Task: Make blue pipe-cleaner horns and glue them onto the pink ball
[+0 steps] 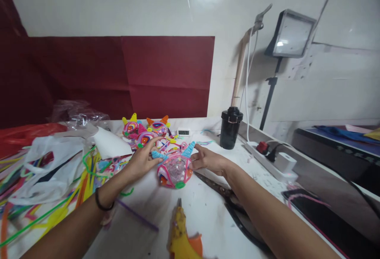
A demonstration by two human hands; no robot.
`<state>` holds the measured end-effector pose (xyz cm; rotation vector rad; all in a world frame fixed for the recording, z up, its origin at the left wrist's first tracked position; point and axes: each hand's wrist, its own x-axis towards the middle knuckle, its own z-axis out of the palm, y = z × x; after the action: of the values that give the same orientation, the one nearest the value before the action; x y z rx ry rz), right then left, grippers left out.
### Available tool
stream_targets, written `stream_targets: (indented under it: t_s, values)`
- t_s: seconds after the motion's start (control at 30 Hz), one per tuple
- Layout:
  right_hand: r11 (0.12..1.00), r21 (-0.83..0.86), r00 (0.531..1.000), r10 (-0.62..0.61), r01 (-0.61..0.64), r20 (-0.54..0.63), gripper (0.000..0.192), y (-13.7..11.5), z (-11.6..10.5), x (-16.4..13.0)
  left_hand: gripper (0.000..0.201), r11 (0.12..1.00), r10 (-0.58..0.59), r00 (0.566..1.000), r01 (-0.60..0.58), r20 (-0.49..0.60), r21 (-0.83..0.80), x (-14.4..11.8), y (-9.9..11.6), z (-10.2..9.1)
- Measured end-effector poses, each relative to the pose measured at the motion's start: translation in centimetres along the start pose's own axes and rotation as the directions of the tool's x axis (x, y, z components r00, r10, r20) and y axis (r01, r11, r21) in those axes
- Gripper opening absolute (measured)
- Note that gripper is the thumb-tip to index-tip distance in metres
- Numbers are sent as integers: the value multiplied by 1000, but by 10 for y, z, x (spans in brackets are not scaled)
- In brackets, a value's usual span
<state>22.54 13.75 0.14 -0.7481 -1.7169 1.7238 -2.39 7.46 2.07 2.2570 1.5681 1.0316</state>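
A round pipe-cleaner animal head (177, 169) with a clear middle, pink outlines, a green nose and two blue horns is between my hands, just above or on the white table. My left hand (145, 159) grips it at the left blue horn, thumb and fingers closed there. At its right side, below the other horn, the fingers of my right hand (209, 160) are closed on the edge. Black scissors (219, 189) lie under my right forearm. A yellow glue gun (179, 227) lies in front, nozzle pointing at the head.
Finished-looking pipe-cleaner heads (157, 126) stand behind, near a small digital clock (183, 132). Loose pipe cleaners (63, 209) and white plastic bags (53, 164) crowd the left. On the right are a black cup (230, 128), a power strip (271, 164) and a phone (329, 219).
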Motion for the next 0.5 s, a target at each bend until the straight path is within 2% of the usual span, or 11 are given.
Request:
stream_targets:
  t_s: [0.33, 0.5]
  values:
    - [999, -28, 999, 24, -25, -36, 60, 2, -1, 0, 62, 999, -15, 1000, 15, 12, 33, -1, 1, -1]
    - [999, -36, 999, 27, -28, -32, 61, 1, -1, 0, 61, 999, 17, 1000, -18, 7, 32, 0, 0, -1]
